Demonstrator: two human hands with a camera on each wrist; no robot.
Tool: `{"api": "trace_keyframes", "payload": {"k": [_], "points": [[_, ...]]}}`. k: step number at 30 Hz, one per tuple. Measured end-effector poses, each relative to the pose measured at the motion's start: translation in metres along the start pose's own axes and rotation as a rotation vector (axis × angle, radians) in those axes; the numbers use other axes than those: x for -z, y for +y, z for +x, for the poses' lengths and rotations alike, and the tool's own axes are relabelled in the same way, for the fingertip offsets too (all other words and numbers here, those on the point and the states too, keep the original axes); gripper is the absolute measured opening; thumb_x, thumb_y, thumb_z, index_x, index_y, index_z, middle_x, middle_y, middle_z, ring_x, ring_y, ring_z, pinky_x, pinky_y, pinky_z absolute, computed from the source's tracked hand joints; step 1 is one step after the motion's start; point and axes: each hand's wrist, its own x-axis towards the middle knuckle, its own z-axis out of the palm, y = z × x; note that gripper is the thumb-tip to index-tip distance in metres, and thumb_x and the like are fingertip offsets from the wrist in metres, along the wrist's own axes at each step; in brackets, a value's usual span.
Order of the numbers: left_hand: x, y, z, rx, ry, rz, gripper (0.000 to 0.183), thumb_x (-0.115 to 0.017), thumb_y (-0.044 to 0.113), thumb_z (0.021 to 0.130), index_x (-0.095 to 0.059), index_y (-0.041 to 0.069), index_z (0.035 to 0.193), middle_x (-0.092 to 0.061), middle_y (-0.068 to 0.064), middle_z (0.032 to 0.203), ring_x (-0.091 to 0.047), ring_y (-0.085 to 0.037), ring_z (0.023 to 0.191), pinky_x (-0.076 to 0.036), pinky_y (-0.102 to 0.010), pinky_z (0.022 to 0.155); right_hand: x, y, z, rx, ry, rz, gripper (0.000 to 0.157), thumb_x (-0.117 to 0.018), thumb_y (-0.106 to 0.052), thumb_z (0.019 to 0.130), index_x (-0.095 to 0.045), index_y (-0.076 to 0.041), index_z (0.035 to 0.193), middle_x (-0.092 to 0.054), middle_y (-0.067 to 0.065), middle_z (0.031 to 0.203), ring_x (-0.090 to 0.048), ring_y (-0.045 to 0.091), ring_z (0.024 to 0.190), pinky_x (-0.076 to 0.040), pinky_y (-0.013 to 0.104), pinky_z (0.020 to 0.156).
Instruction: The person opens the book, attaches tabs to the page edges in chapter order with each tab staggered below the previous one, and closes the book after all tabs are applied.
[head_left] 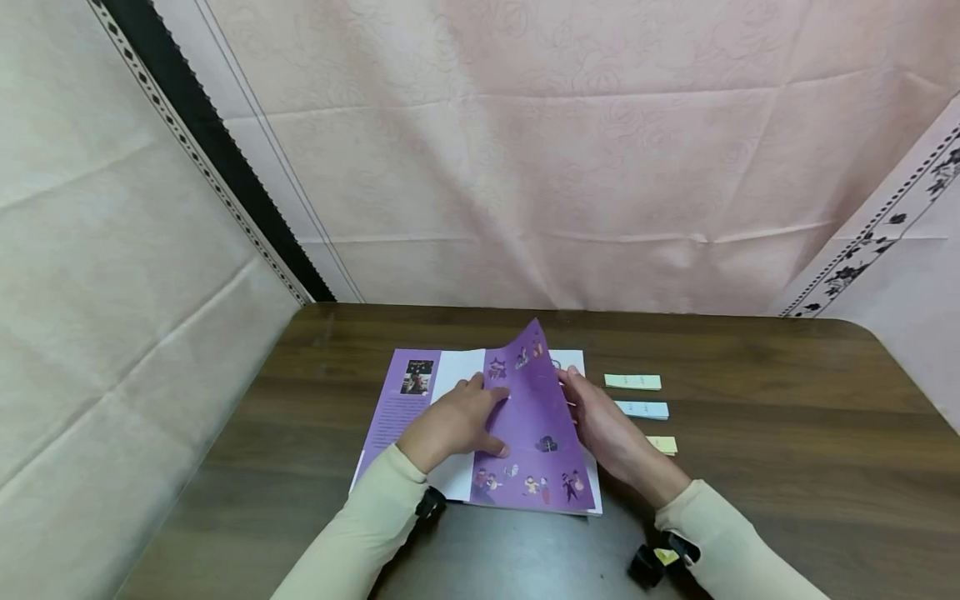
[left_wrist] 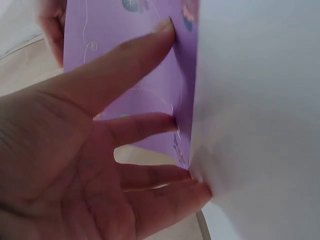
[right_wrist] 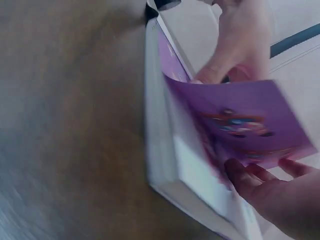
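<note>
An open book (head_left: 382, 429) lies on the table, with a purple and white left page. One of its purple illustrated pages (head_left: 528, 467) stands lifted and bowed, its top corner highest. Spread over the inner part of the book, my left hand (head_left: 450, 425) rests its fingertips along the fold; the left wrist view shows the fingers extended there. My right hand (head_left: 611, 429) is at the page's outer edge. In the right wrist view its fingers (right_wrist: 245, 177) touch the raised page, with the thick block of pages below.
To the right of the book lie a green sticky-note strip (head_left: 633, 382), a blue strip (head_left: 645, 410) and a yellow strip (head_left: 663, 445), partly behind the right hand. Another yellow piece (head_left: 666, 556) shows by the right wrist. A pale cloth (head_left: 525, 167) hangs behind the wooden table (head_left: 787, 417).
</note>
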Motion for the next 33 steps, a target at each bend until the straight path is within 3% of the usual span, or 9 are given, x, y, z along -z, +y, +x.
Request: {"api": "trace_keyframes", "payload": {"k": [6,9,11,13,16,21,26,29,33], "points": [[-0.001,0.002,0.001,-0.065,0.033,-0.079,0.079,-0.095,0.029,0.079,-0.061,0.006,0.147,-0.055,-0.022,0.149,-0.054,-0.038,0.133,-0.051,-0.051,0.107,-0.005,0.014,0.001,-0.036,-0.08,-0.028,0.054,-0.033,-0.039,0.116,-0.03,-0.024,0.168,-0.034,0.014,0.169,-0.047,0.031,0.141,-0.045,0.037,0.105],[-0.003,-0.002,0.0,-0.143,0.032,-0.281,0.074,-0.089,0.028,0.086,-0.058,0.0,0.147,-0.059,-0.02,0.148,-0.055,-0.036,0.136,-0.048,-0.048,0.113,-0.006,0.018,0.001,-0.022,-0.135,-0.091,0.054,-0.038,-0.039,0.116,-0.029,-0.029,0.168,-0.024,0.012,0.174,-0.038,0.036,0.151,-0.041,0.045,0.114],[-0.003,-0.006,-0.001,-0.171,-0.004,-0.488,0.075,-0.081,0.037,0.094,-0.052,-0.002,0.151,-0.058,-0.02,0.15,-0.055,-0.034,0.14,-0.045,-0.047,0.115,-0.006,0.019,0.001,-0.005,-0.162,-0.134,0.055,-0.04,-0.039,0.115,-0.027,-0.032,0.169,-0.018,0.011,0.176,-0.026,0.038,0.157,-0.031,0.054,0.122],[-0.002,-0.008,-0.004,-0.153,-0.032,-0.707,0.078,-0.072,0.05,0.098,-0.051,-0.002,0.152,-0.059,-0.019,0.15,-0.054,-0.032,0.141,-0.043,-0.047,0.117,-0.008,0.019,0.001,0.014,-0.195,-0.177,0.058,-0.042,-0.04,0.115,-0.024,-0.035,0.169,-0.015,0.009,0.177,-0.02,0.039,0.159,-0.023,0.061,0.125],[-0.003,-0.006,-0.005,-0.085,-0.027,-0.96,0.069,-0.061,0.054,0.104,-0.057,0.0,0.146,-0.065,-0.017,0.14,-0.063,-0.03,0.132,-0.047,-0.047,0.114,-0.009,0.017,-0.001,0.05,-0.223,-0.28,0.063,-0.047,-0.039,0.113,-0.02,-0.034,0.17,-0.016,0.012,0.176,-0.026,0.041,0.157,-0.025,0.063,0.123],[-0.001,-0.011,-0.007,0.066,0.04,-1.22,0.039,-0.06,0.022,0.109,-0.061,-0.007,0.135,-0.075,-0.019,0.113,-0.076,-0.024,0.095,-0.063,-0.037,0.086,-0.006,0.013,-0.003,0.075,-0.211,-0.428,0.065,-0.049,-0.043,0.112,-0.019,-0.036,0.17,-0.018,0.01,0.176,-0.031,0.04,0.155,-0.031,0.063,0.12],[0.029,-0.052,-0.019,0.183,0.052,-1.172,0.025,-0.068,0.017,0.104,-0.068,-0.006,0.113,-0.074,-0.007,0.088,-0.069,-0.013,0.075,-0.059,-0.024,0.065,-0.007,0.007,-0.001,0.149,-0.23,-0.666,0.061,-0.046,-0.041,0.113,-0.031,-0.018,0.168,-0.026,0.014,0.173,-0.028,0.039,0.157,-0.031,0.06,0.122],[0.046,-0.081,-0.024,0.19,0.029,-1.06,0.025,-0.07,0.017,0.103,-0.07,-0.007,0.108,-0.073,-0.005,0.084,-0.069,-0.012,0.073,-0.058,-0.021,0.063,-0.01,0.001,-0.004,0.206,-0.225,-0.866,0.059,-0.056,-0.03,0.111,-0.041,-0.005,0.162,-0.026,0.019,0.172,-0.024,0.039,0.159,-0.027,0.057,0.125],[0.055,-0.115,-0.027,0.212,-0.014,-0.9,0.031,-0.069,0.018,0.104,-0.071,-0.01,0.116,-0.075,-0.005,0.086,-0.072,-0.012,0.075,-0.06,-0.025,0.067,-0.015,-0.003,-0.011,0.181,-0.15,-1.049,0.064,-0.072,-0.022,0.102,-0.047,-0.002,0.157,-0.027,0.022,0.17,-0.024,0.042,0.158,-0.03,0.056,0.124]]}}
